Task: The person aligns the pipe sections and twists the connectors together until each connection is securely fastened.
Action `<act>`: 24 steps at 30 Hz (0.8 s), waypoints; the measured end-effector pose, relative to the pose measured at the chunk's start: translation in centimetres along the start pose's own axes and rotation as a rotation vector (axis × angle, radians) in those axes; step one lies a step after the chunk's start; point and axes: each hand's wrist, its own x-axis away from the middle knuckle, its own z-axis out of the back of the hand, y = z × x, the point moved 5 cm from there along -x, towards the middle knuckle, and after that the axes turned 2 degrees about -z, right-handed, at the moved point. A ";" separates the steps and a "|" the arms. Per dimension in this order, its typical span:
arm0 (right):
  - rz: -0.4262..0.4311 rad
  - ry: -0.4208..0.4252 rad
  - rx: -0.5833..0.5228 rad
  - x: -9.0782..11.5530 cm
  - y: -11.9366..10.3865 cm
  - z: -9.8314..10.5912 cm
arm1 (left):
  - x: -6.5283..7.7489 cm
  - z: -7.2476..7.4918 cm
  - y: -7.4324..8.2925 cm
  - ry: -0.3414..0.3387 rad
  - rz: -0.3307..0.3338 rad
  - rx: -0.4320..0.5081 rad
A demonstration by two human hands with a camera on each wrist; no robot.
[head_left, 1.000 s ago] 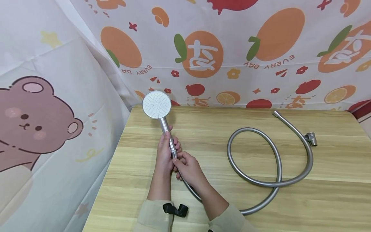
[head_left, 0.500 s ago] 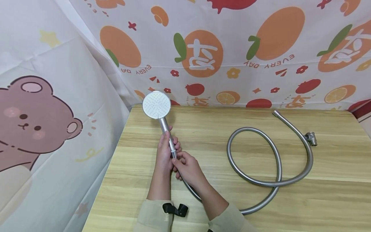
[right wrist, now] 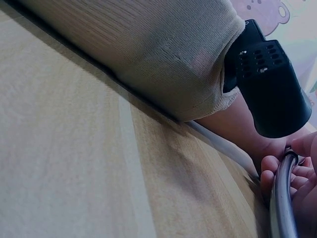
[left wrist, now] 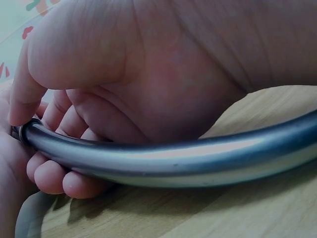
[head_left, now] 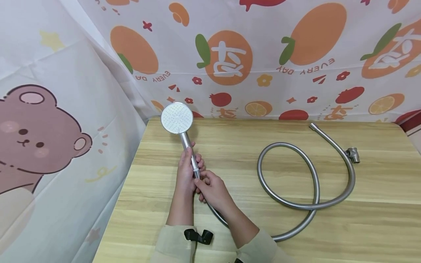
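Compared with the earlier frame, only the head view has shifted slightly, the printed backdrop [head_left: 263, 47] sitting higher; both grips keep their positions. Wood-grain counter [head_left: 233, 142]: near edge cut off by the head view. Grey hose [head_left: 312, 207]: looped on the counter at right, its run interrupted beneath the right forearm. Right grip [head_left: 213, 190]: thumb and fingers pinch the hose just below the handle; partly cut off in the right wrist view. Left grip [head_left: 185, 173]: fingers curled round the handle [head_left: 186, 140]. Shower head [head_left: 177, 117]: raised at the counter's far left, face upward. Fitting [head_left: 353, 155]: beside the hose's free end section, partly covered by it. Handle-to-hose joint: largely covered by fingers; thread engagement cannot be determined.
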 end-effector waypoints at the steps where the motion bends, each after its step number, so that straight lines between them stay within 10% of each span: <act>1: -0.001 -0.001 0.001 0.0 0.0 0.0 | 0.0 0.0 0.0 0.001 0.000 0.001; 24: -0.015 0.009 0.019 -0.1 0.0 -0.1 | 0.0 0.0 0.0 -0.003 -0.001 -0.002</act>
